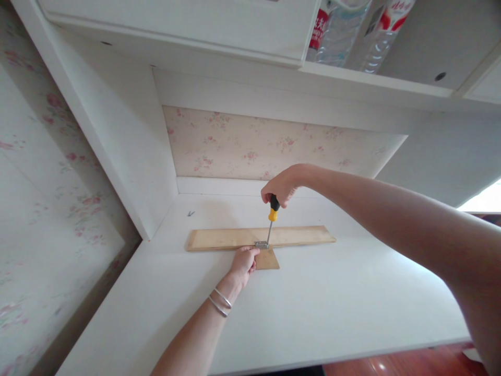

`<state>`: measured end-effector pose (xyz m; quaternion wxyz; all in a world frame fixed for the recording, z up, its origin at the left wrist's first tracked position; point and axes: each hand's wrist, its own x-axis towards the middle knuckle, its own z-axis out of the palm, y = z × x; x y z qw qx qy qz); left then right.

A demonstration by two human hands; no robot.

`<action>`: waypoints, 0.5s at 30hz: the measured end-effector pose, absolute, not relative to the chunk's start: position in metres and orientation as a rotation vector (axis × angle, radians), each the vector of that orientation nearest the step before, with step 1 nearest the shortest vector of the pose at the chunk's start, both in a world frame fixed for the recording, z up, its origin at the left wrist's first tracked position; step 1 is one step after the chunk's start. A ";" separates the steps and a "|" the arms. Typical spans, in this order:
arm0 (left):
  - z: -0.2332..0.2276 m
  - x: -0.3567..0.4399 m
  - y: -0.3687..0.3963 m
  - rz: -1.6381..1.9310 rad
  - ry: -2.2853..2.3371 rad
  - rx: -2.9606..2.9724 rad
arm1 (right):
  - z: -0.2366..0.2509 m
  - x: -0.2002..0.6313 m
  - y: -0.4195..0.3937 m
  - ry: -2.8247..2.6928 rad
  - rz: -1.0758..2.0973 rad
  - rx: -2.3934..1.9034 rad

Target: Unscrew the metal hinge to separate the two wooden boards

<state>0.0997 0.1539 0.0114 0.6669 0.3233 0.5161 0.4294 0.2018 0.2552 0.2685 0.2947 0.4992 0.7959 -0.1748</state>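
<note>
A long wooden board (297, 236) lies across the back of a white desk (313, 308). A small wooden piece (269, 259) butts against its near edge, with a small metal hinge (261, 244) over the joint. My right hand (282, 186) grips the black-and-yellow handle of a screwdriver (271, 219), which stands almost upright with its tip on the hinge. My left hand (243, 262), two thin bangles at its wrist, presses down beside the hinge on the small piece and the board's edge.
A white side panel (129, 156) walls the desk on the left and floral wallpaper (266, 143) backs it. An overhead shelf holds plastic bottles (344, 31). A small pen mark (190, 213) is on the desk. Wooden floor (410, 363) shows below the front edge.
</note>
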 end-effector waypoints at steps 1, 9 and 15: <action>0.011 0.100 0.154 0.970 1.165 0.729 | 0.269 0.202 0.255 2.114 -0.493 1.319; 0.010 0.100 0.154 0.973 1.168 0.734 | 0.269 0.203 0.254 2.098 -0.492 1.365; 0.012 0.100 0.154 0.983 1.160 0.735 | 0.271 0.204 0.255 2.094 -0.500 1.452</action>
